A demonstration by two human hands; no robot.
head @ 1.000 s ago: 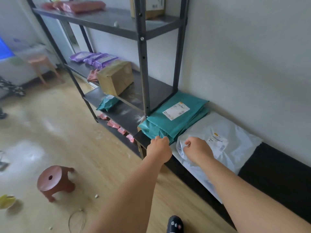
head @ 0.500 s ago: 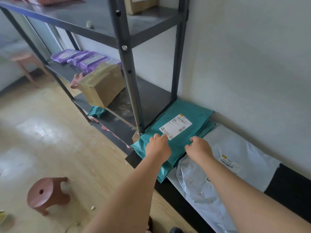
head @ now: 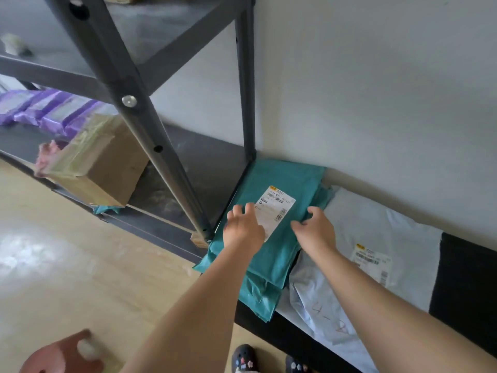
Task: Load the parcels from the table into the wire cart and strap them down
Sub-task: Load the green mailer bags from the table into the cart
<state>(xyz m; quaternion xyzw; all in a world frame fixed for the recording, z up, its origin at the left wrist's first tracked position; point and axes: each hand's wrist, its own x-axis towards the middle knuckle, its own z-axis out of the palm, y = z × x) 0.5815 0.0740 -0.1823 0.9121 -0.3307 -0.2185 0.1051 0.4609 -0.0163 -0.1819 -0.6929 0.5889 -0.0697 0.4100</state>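
Note:
A stack of teal mailer parcels [head: 285, 184] with a white label lies on the low black table [head: 462, 278] against the wall. Beside it on the right lies a pale blue-white mailer parcel [head: 376, 238] with its own label. My left hand [head: 242, 227] hovers spread over the teal stack's left part, fingers straight. My right hand [head: 314, 230] sits at the stack's right edge, fingers loosely bent at the edge, where the grip is unclear. The wire cart is out of view.
A dark metal shelf rack [head: 150, 141] stands close on the left, its post right by my left hand. On it sit a taped cardboard box [head: 94, 168] and purple packets [head: 48, 109]. A reddish plastic stool [head: 61, 356] stands on the wooden floor.
My view has moved closer to the table. Both hands have slid forward from the near edges of the parcels onto the teal stack, and their fingers have opened.

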